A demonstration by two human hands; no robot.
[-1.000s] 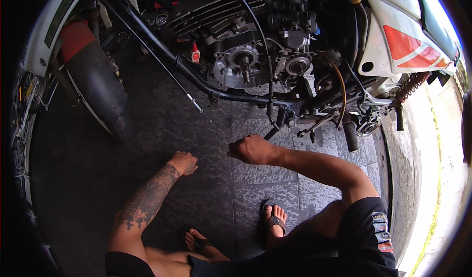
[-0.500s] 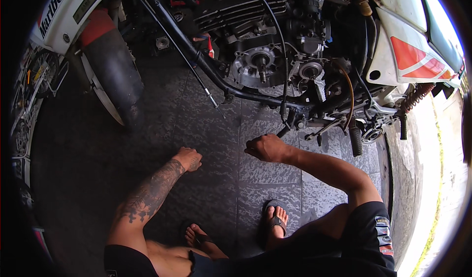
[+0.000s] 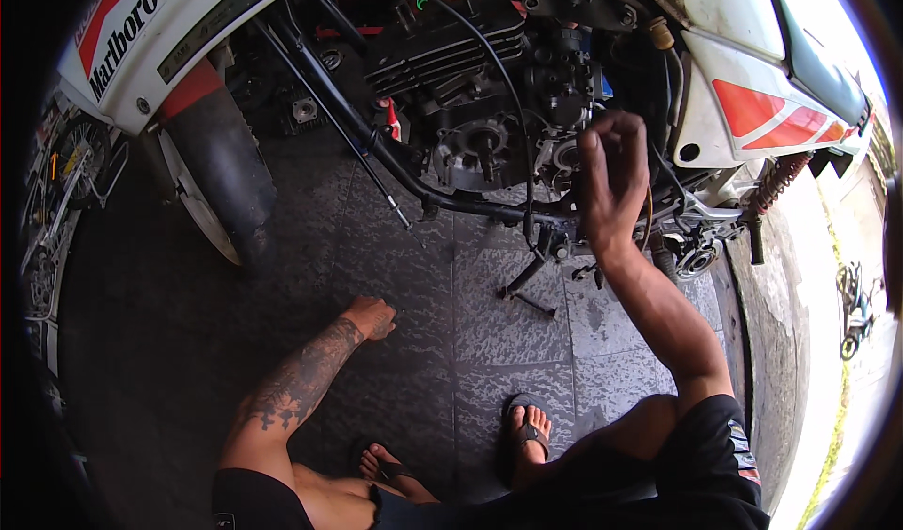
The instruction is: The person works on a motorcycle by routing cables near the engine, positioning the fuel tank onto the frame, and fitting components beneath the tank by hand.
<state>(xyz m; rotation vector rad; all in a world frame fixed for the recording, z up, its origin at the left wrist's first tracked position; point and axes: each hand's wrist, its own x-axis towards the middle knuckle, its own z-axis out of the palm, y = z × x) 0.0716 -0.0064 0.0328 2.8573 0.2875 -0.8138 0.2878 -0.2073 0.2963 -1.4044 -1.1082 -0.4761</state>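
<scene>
My right hand (image 3: 616, 173) is raised over the right part of a partly stripped motorcycle engine. Thumb and fingers curl toward each other in a pinch; anything small between the tips cannot be made out. Behind it the engine (image 3: 461, 60) shows black cooling fins and a bare shaft (image 3: 489, 158) sticking out of the grey crankcase (image 3: 461, 154). Low over the dark tiles, away from the motorcycle, my left hand (image 3: 371, 318) is closed. What its fingers hold, if anything, is hidden.
A black frame tube (image 3: 386, 149) and a hanging cable end (image 3: 403, 218) cross in front of the engine. To the left stands the front wheel (image 3: 221, 168). Below the engine a side stand (image 3: 531, 295) juts out over the tiled floor (image 3: 423, 389). A red-and-white bottle (image 3: 392, 121) is behind the frame.
My right hand has risen from above the floor up to the engine, and its fist has turned into a pinch. The left hand stays low and closed. The view has shifted slightly.
</scene>
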